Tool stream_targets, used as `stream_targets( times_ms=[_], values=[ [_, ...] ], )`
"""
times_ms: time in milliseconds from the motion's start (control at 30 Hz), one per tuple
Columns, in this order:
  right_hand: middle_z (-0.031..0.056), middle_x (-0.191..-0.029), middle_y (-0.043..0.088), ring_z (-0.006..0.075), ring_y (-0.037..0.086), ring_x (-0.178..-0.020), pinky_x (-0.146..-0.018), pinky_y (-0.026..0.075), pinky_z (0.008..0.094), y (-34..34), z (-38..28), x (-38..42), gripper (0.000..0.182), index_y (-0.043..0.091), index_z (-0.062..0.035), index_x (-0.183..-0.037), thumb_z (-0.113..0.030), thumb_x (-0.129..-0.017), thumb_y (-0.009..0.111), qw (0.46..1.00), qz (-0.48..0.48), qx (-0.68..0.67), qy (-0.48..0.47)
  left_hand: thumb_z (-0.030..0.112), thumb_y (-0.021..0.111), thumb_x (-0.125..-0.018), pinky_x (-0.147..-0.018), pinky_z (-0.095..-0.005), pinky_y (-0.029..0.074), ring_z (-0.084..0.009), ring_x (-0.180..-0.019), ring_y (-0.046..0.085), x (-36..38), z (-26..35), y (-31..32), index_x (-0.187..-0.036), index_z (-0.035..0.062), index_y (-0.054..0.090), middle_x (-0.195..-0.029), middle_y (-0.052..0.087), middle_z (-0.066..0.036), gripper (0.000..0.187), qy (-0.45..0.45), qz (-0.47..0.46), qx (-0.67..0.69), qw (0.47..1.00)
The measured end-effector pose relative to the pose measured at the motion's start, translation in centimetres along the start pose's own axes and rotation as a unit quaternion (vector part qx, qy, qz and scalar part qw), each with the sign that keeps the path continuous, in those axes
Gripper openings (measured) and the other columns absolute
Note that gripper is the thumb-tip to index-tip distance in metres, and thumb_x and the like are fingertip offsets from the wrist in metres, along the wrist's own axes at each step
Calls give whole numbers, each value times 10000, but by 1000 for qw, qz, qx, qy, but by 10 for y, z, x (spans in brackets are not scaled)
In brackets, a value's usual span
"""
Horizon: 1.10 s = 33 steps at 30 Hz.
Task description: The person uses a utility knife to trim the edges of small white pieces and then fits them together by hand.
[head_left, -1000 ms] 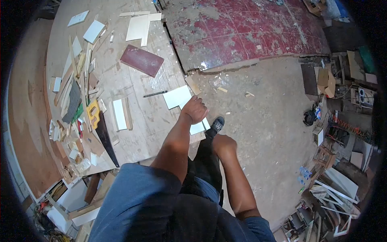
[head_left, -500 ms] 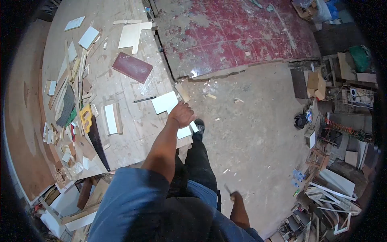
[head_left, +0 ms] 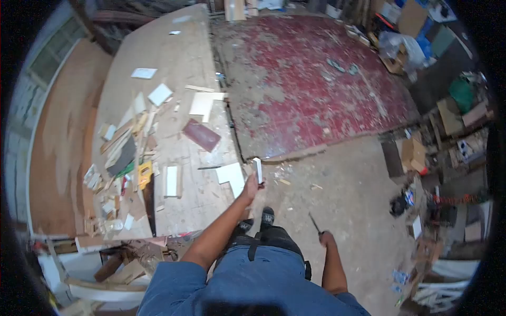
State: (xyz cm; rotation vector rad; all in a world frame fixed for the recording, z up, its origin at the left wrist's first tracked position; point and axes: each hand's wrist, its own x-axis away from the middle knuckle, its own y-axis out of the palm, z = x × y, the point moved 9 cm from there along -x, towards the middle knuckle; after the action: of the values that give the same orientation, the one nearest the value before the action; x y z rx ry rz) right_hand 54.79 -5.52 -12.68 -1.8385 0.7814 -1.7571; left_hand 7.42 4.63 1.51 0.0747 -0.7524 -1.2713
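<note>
One wide head-worn view, forward and steeply down past the nearby shirt (head_left: 263, 279) to left hand (head_left: 251, 188) and right hand (head_left: 326, 238).

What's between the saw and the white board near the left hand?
In the head view, a white and brown piece, then a thin dark stick beside the board.

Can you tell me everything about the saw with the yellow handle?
The saw has a chunky yellow handle, perhaps plastic, and a long, dark blade that looks like metal and gets narrower toward its tip. It lies on the wooden table, with the handle at the far end and the tip close to the table's near edge. Scraps are scattered beside it. Nobody is touching it. Its teeth are too small to make out.
</note>
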Motion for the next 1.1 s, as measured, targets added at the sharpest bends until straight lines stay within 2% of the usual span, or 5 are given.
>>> stream_targets(
  times_ms=[167, 400, 500, 567, 1100],
  values=[
    [318, -965, 627, 484, 596, -950, -808, 478, 523, -168, -154, -32, 320, 556, 23, -1040, -270, -915, 530, 970, 84, -211, -88, 406, 373, -1013, -834, -381, 468, -193, -850, 572, 92, 37, -9, -1039, 103, 545, -915, 589, -47, 349, 3, 21, 203, 979],
    [121, -747, 600, 171, 566, -546, -452, 471, 331, -214, -367, 69, 181, 480, -41, -1045, -83, -869, 481, 904, -63, -305, -292, 213, 507, -992, -923, -406, 464, -164, -905, 560, 197, 87, -53, -1198, 78, 516, -998, 566, -43, 247, 90, 111, 179, 973],
    [250, -841, 606, 391, 638, -840, -755, 478, 455, -198, -425, 114, 237, 484, -17, -1062, -85, -835, 484, 870, 30, -219, -441, 226, 497, -997, -918, -377, 467, -149, -907, 555, 219, 94, -79, -1279, 58, 495, -993, 554, -31, 329, 126, 123, 159, 972],
    [79, -726, 533, 155, 524, -677, -635, 437, 309, -189, -453, 151, 193, 513, -12, -1046, -92, -870, 505, 835, 31, -268, -479, 230, 490, -997, -912, -361, 468, -142, -898, 548, 231, 98, -88, -1327, 43, 464, -990, 551, -28, 380, 137, 70, 238, 959],
    [131, -877, 614, 305, 618, -814, -705, 491, 392, -198, -601, 314, 195, 595, -63, -1055, -118, -871, 630, 750, 166, -203, -607, 218, 515, -978, -931, -391, 474, -189, -888, 577, 283, 163, -167, -1233, 28, 462, -1049, 578, -92, 322, 110, -31, 210, 971]
  ],
)
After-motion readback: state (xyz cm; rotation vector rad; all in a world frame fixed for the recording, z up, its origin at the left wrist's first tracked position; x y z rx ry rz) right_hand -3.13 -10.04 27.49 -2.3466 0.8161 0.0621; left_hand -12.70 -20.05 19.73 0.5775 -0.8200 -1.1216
